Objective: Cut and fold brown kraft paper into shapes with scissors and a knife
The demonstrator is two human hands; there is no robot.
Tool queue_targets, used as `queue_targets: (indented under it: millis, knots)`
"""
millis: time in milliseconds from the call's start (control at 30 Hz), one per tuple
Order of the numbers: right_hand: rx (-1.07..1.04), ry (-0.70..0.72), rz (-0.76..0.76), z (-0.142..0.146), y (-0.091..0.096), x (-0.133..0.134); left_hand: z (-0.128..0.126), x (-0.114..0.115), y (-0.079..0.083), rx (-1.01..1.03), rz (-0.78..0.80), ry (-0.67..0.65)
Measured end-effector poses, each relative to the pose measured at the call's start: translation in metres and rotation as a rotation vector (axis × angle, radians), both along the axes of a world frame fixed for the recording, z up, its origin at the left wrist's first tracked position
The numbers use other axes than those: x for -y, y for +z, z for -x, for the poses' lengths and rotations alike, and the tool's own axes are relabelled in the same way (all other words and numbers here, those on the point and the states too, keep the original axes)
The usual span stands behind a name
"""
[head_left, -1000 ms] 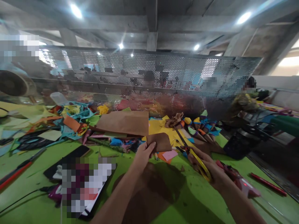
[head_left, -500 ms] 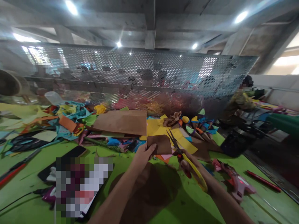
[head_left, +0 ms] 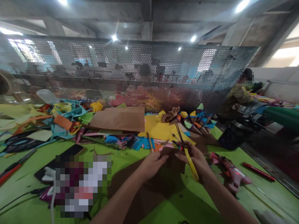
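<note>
My left hand is closed on the near left edge of a piece of brown paper, thumb on top. In my right hand are scissors with yellow handles, their slim blades pointing away from me. The right fingertips also touch the paper's right side. Whether the blades are fully closed is hard to make out. Beneath my hands lies a larger brown sheet, partly in shadow. Just beyond them, a large brown paper sheet and yellow paper rest on the green table.
A pink glue gun and a red pen lie to the right. On the left are a dark phone, red-handled shears and heaped coloured paper scraps. A perforated metal screen stands behind. Another person sits at far right.
The brown paper has come lower and tilted between both hands. My right hand has moved in, its fingers now on the paper, and the scissors have swung more upright. The view has shifted slightly.
</note>
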State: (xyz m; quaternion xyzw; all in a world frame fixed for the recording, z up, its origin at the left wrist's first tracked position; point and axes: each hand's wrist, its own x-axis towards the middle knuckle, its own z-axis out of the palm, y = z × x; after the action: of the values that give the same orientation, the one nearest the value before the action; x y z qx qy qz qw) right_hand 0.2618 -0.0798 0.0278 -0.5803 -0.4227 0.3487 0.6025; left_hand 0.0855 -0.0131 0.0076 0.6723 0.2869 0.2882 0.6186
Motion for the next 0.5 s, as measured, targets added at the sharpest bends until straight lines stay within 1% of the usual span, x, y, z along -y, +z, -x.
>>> queue_targets:
  millis: [67,200,300,333,400,500]
  knots:
    - [-0.025,-0.001,0.004,0.0,0.0,0.0,0.0,-0.001,0.0,0.009,-0.005,-0.002]
    - [-0.074,0.039,0.001,0.002,0.002,0.003,-0.001,-0.002,0.003,0.14,0.044,-0.021]
    - [-0.065,0.088,0.057,0.003,0.004,0.008,0.0,-0.006,0.007,0.207,0.086,-0.016]
    - [-0.052,0.099,0.082,0.003,0.006,0.011,0.001,-0.009,0.009,0.217,0.078,0.008]
    - [-0.012,0.13,0.111,0.003,0.009,0.015,0.005,-0.014,0.011,0.214,0.036,0.102]
    - [0.054,0.197,0.098,0.002,0.012,0.02,0.011,-0.022,0.015,0.17,-0.017,0.244]
